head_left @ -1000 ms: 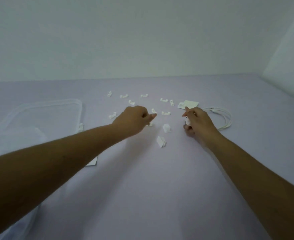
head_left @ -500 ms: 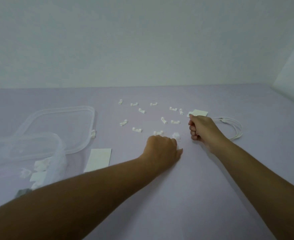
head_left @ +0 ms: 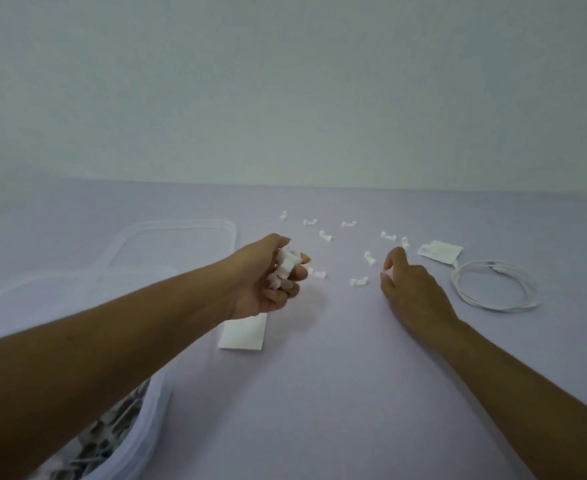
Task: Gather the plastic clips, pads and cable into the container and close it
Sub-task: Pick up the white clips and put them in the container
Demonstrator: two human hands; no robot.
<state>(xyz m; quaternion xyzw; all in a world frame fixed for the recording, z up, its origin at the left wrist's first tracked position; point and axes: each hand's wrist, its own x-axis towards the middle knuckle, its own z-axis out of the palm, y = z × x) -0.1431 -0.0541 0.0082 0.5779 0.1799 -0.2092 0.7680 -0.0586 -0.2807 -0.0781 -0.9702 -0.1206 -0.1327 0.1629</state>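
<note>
My left hand (head_left: 268, 275) is raised palm-up over the surface, fingers curled around a bunch of white plastic clips (head_left: 285, 268). My right hand (head_left: 409, 289) rests on the surface with thumb and forefinger apart, holding nothing, close to a loose clip (head_left: 359, 281). Several more white clips (head_left: 325, 235) lie scattered beyond both hands. A flat white pad (head_left: 243, 329) lies under my left wrist; another pad (head_left: 441, 251) sits at the right beside the coiled white cable (head_left: 493, 285). The clear container (head_left: 146, 420) is at bottom left, partly hidden by my left arm.
The container's clear lid (head_left: 178, 237) lies flat at the left, behind the container. Everything sits on a pale lilac surface (head_left: 319, 393) that meets a plain wall at the back.
My left hand has lifted off the surface and turned palm-up with the clips in it. My right hand has opened and lies lower. The two larger clips near the centre are gone from the surface.
</note>
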